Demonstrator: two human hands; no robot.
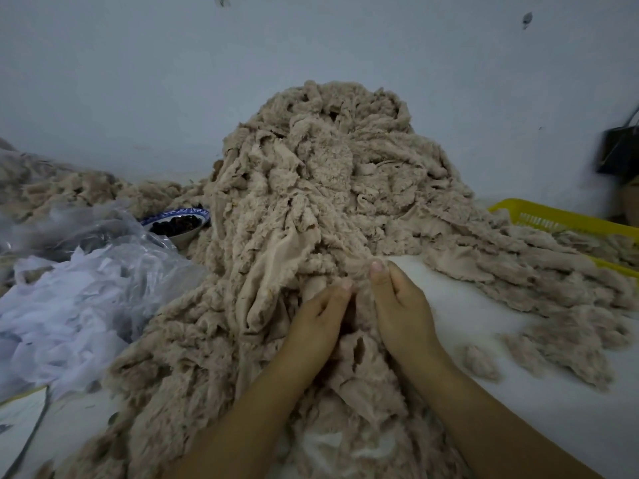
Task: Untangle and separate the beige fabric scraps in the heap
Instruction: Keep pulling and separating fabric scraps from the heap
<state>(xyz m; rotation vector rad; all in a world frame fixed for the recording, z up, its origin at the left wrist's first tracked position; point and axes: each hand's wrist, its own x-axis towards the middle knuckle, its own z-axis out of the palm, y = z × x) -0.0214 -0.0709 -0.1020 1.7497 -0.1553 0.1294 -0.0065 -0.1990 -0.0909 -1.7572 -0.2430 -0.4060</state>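
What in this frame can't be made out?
Head view:
- Which scraps the left hand and right hand pinch: hidden within the heap.
- Dark object at the right edge: blurred, cut off.
- Bowl contents: dark, too small, partly behind the plastic bag.
- Yellow basket: cut off, partly covered by scraps.

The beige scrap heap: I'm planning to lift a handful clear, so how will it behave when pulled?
Probably floppy: the heap drapes in limp folds over the table. Likely to snag, since frayed strips interlace, so neighbours may trail along. Seemingly light, as the left hand and right hand pinch it with fingertips alone.
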